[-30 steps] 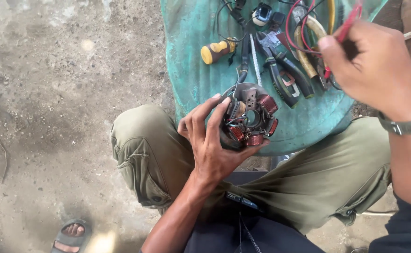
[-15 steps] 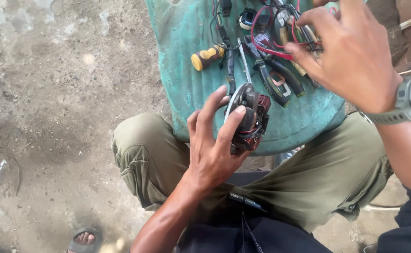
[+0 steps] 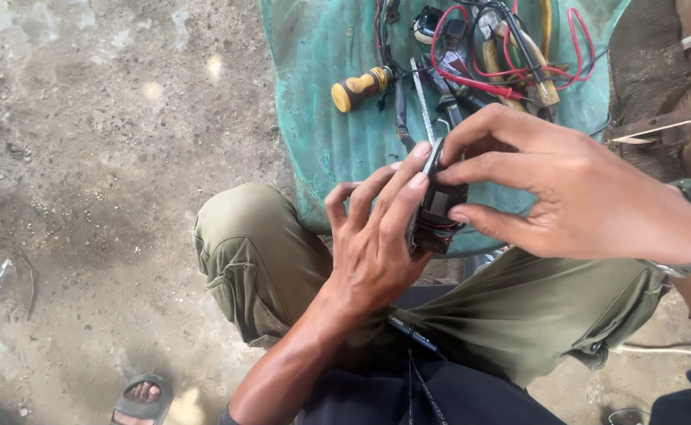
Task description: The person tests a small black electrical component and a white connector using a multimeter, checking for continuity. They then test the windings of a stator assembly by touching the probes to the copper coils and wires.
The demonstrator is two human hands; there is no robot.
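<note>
1. The stator coil (image 3: 433,206), a dark round part with wound poles, is held edge-on between both hands, above the person's lap and just in front of the green plastic stool (image 3: 322,118).
2. The left hand (image 3: 373,244) cups it from the left, fingers laid flat along its face; the right hand (image 3: 574,193) pinches its rim from the right with thumb and fingertips. Both grips are closed on it.
3. It looks like a dense metal piece, stiff and fairly heavy for its bulk. The windings and any lead wires are probably the delicate parts, so the rim or core seems the safer place to hold, as the hands do now.
4. On the stool lie a yellow-handled screwdriver (image 3: 359,88), pliers (image 3: 440,98) and a tangle of red and black wires (image 3: 511,55), all near the hands.
5. The wire tangle sits just behind the right hand and could snag.
6. Bare concrete floor (image 3: 101,157) lies to the left; a sandalled foot (image 3: 142,397) shows below.
</note>
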